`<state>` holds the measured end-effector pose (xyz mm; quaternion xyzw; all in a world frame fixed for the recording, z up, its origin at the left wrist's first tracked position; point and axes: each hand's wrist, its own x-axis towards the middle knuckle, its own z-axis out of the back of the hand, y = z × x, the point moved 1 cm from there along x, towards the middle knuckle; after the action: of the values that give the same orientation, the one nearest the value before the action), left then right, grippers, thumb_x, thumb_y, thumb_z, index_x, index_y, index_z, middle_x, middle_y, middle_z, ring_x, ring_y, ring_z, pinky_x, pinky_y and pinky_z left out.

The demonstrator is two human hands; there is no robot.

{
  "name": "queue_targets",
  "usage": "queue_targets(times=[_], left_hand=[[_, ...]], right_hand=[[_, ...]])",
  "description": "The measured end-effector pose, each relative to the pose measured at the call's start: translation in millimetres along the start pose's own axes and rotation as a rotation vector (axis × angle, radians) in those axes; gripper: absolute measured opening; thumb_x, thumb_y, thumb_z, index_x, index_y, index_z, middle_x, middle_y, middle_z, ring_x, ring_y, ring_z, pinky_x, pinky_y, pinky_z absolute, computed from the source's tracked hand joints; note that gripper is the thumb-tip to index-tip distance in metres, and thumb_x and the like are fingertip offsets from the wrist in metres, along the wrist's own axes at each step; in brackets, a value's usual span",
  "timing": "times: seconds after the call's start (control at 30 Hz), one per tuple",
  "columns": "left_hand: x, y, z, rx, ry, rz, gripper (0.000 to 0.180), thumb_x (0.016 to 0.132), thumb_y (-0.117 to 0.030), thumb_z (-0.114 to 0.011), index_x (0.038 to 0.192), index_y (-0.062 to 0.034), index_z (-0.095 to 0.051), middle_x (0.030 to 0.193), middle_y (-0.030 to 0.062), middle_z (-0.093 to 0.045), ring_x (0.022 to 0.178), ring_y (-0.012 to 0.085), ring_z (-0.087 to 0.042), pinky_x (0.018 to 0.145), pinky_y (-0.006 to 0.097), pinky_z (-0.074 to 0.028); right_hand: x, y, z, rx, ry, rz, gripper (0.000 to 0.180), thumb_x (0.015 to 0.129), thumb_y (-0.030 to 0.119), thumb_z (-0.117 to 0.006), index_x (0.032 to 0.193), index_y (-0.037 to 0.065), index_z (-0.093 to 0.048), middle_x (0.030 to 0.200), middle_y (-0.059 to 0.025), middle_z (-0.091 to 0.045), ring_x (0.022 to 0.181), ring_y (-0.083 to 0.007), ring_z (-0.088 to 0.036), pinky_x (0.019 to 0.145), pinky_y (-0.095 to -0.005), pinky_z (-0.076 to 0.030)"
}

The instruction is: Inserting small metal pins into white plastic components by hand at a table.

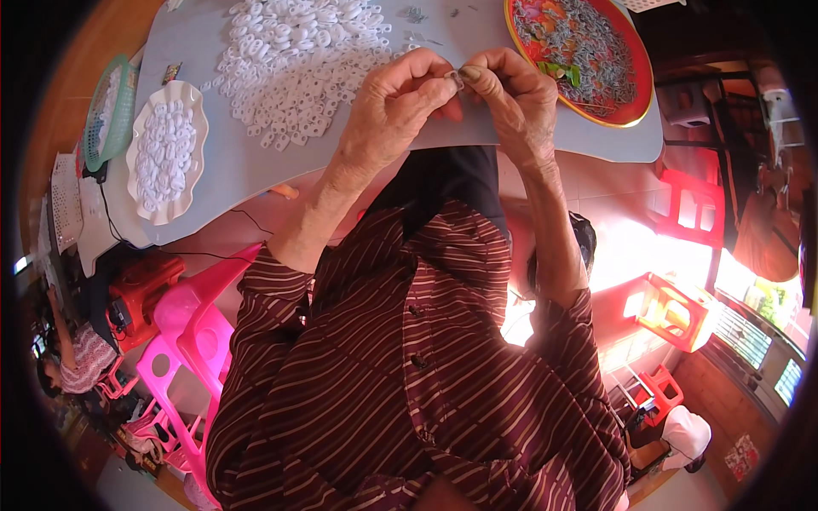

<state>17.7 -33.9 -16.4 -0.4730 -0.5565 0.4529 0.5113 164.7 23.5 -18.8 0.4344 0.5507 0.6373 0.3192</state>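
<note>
My left hand [399, 106] and my right hand [517, 100] meet fingertip to fingertip over the front edge of the grey table [409, 128]. Both are pinched on a small whitish piece [456, 80], mostly covered by the fingers, so its exact kind is hard to make out. Beyond my left hand spreads a heap of small white plastic parts [294, 77], rounded ones at the back and flat ones with holes nearer me. Beside my right hand lies a red round tray [626, 106] full of small grey metal-looking pieces [588, 64], with something green among them.
On the table's left, a white scalloped dish [198, 128] holds rounded white parts. A green mesh basket [115, 128] stands past it. Pink plastic chairs [192, 332] are at my lower left, red stools [673, 311] at the right. Other people sit in the background.
</note>
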Motion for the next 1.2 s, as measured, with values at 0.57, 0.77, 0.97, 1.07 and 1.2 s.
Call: queue_targets(times=[0.57,0.77,0.97,1.07,1.2], left_hand=[[-4,12,-6,-0.103,-0.086,0.017,0.01,0.088,-0.01,-0.054,0.089,0.0,-0.057,0.071,0.0018,-0.061,0.067,0.0055,-0.055,0.066,0.02,-0.044],[-5,13,-10,-0.082,-0.126,-0.032,0.011,0.089,-0.01,-0.054,0.089,0.0003,-0.056,0.073,0.0022,-0.061,0.068,0.0059,-0.055,0.065,0.02,-0.044],[-5,11,-14,0.006,-0.164,-0.124,0.012,0.09,-0.012,-0.054,0.09,0.0001,-0.056,0.071,0.0016,-0.061,0.068,0.0057,-0.054,0.064,0.02,-0.044],[-5,11,-15,-0.032,-0.197,-0.105,0.013,0.09,-0.013,-0.054,0.089,-0.0003,-0.057,0.071,0.0015,-0.062,0.067,0.0053,-0.053,0.063,0.02,-0.043],[-5,12,-11,-0.044,-0.184,-0.09,0.016,0.091,-0.016,-0.055,0.089,-0.0001,-0.056,0.071,0.0018,-0.062,0.066,0.0051,-0.052,0.062,0.02,-0.043]], right_hand=[[2,2,-1,-0.029,0.006,0.033,0.016,0.088,0.017,-0.062,0.085,0.001,-0.062,0.065,0.0037,-0.056,0.062,-0.003,-0.047,0.057,-0.019,-0.039],[0,4,-3,-0.113,-0.011,-0.028,0.019,0.086,0.019,-0.065,0.082,0.001,-0.062,0.065,0.0033,-0.056,0.061,-0.0031,-0.045,0.056,-0.0197,-0.038],[3,6,-6,-0.2,-0.053,-0.009,0.023,0.087,0.022,-0.064,0.078,0.001,-0.062,0.062,0.0044,-0.054,0.059,-0.003,-0.044,0.054,-0.0193,-0.037],[3,4,-5,-0.106,-0.02,-0.029,0.021,0.088,0.021,-0.062,0.081,0.002,-0.063,0.063,0.0041,-0.055,0.06,-0.0029,-0.045,0.055,-0.0196,-0.038],[3,7,-6,-0.031,-0.008,-0.037,0.018,0.089,0.019,-0.061,0.086,0.001,-0.063,0.066,0.003,-0.058,0.064,-0.0031,-0.048,0.059,-0.0192,-0.041]])
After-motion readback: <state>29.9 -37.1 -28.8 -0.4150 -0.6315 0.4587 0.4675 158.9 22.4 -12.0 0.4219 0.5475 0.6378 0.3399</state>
